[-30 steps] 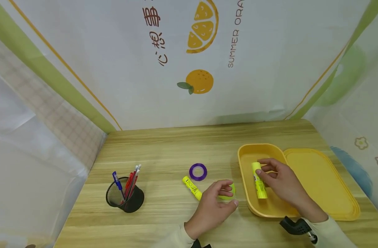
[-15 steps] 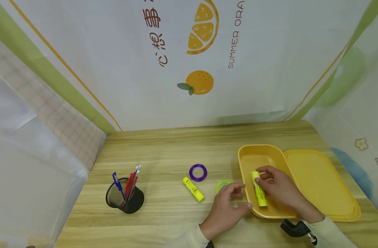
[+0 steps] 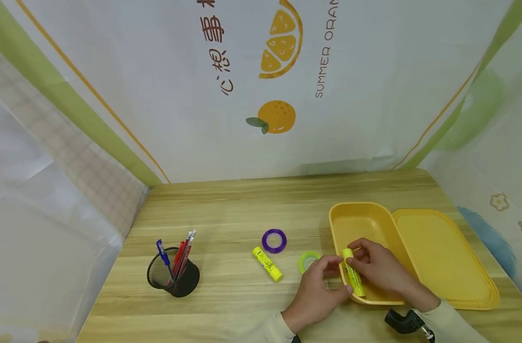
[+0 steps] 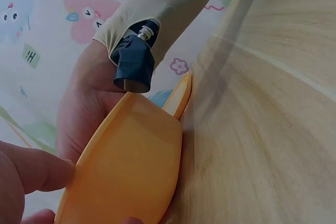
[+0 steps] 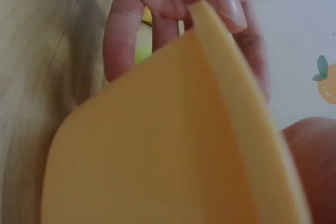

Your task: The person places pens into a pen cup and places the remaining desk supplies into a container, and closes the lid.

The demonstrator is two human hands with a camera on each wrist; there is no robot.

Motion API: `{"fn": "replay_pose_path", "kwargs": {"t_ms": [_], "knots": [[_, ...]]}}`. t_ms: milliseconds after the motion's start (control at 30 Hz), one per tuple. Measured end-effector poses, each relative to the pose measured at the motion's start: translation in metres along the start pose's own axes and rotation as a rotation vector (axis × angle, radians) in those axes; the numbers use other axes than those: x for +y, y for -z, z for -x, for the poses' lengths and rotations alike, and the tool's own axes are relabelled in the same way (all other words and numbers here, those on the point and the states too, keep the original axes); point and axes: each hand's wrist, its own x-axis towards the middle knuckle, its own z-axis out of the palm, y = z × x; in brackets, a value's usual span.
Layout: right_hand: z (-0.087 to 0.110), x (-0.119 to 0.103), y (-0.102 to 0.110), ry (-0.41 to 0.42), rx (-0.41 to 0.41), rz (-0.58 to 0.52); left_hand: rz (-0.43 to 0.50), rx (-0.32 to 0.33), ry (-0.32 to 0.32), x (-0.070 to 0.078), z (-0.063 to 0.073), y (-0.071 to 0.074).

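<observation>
In the head view my right hand [image 3: 378, 267] holds a yellow glue stick [image 3: 355, 281] between thumb and fingers. The glue stick lies along the inner left side of an orange-yellow plastic box [image 3: 364, 219]. My left hand [image 3: 316, 293] is at the box's left side, its fingers loosely bent and touching the rim. In the left wrist view a digit [image 4: 44, 169] of the left hand meets the box rim [image 4: 92, 142]. The box wall [image 5: 136, 145] hides the glue stick in the right wrist view.
A second yellow glue stick [image 3: 267, 264] lies left of the hands. Near it are a purple tape roll [image 3: 266, 241] and a green tape roll [image 3: 302, 262]. A black mesh pen holder [image 3: 187, 281] stands at the left. The yellow lid [image 3: 445, 257] lies right of the box.
My left hand has moved right to the box's left side, uncovering the green tape roll. My right hand has brought the glue stick lower and nearer the box's left wall.
</observation>
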Motion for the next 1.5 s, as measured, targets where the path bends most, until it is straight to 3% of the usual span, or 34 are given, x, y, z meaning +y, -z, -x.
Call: {"fn": "replay_pose_path", "kwargs": {"t_ms": [400,1167,1500], "knots": [[-0.0019,-0.0025,-0.0032,-0.038,-0.017,-0.047,0.089,-0.007,0.046,0.0023,-0.001,-0.0033],[-0.0007,-0.0037,-0.0035,-0.047,-0.037,-0.088,0.12,-0.012,0.065,0.0018,0.0001,-0.0027],[0.0008,-0.0067,-0.0013,-0.024,-0.012,-0.019,0.121,-0.008,0.069,0.0012,-0.0006,-0.003]]}}
